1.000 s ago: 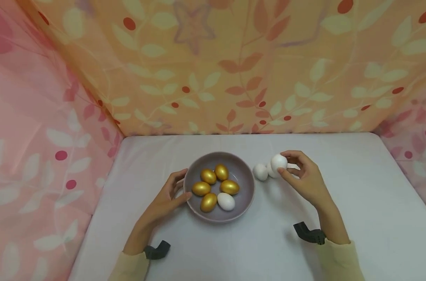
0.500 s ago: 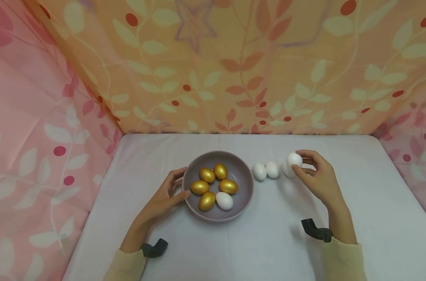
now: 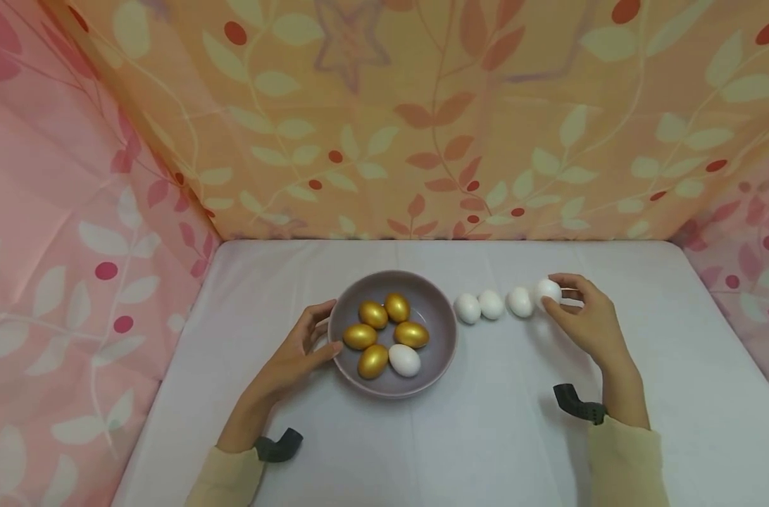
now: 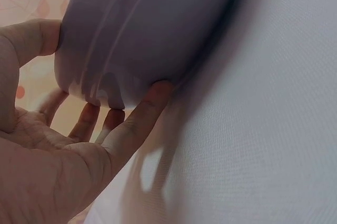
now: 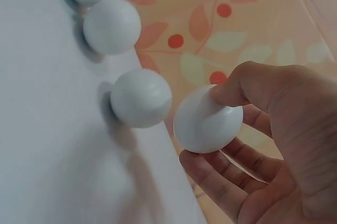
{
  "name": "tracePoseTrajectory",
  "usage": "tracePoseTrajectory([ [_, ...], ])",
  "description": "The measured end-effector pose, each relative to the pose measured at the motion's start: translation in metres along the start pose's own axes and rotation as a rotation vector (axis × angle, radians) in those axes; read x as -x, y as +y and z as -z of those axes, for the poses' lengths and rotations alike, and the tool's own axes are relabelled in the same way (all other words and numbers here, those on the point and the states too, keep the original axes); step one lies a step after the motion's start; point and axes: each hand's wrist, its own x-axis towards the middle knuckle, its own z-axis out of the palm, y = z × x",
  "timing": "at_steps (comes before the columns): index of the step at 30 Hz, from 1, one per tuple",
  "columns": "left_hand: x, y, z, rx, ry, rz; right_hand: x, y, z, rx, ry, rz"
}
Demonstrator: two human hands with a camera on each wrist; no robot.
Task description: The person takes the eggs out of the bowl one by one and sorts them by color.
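A mauve bowl (image 3: 448,334) stands on the white table, with several gold eggs (image 3: 411,334) and one white egg (image 3: 405,360) inside. My left hand (image 3: 298,355) holds the bowl by its left side; in the left wrist view its thumb and spread fingers (image 4: 142,118) touch the outer wall. To the bowl's right, my right hand (image 3: 584,317) pinches another white egg (image 5: 205,121) between thumb and fingers. This egg is held up beside the end of a row of three white eggs, the closest being the row's right-hand egg (image 3: 520,302).
The row's other two eggs, a left egg (image 3: 467,308) and a middle egg (image 3: 491,305), lie close together beside the bowl. Patterned cloth (image 3: 384,141) hangs behind the table's back edge, with pink cloth (image 3: 74,282) at the left side.
My right hand has moved right and a little lower with its egg, uncovering the right-hand egg of the row. The left hand stays on the bowl.
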Motion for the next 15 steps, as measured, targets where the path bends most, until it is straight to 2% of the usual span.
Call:
tracePoseTrajectory([
  [6, 0.000, 0.001, -0.001, -0.010, -0.003, 0.003, -0.001, 0.011, -0.004, 0.034, -0.023, -0.017],
  [15, 0.000, -0.002, 0.000, -0.006, 0.001, 0.003, -0.002, 0.014, -0.008, 0.073, -0.047, -0.019],
])
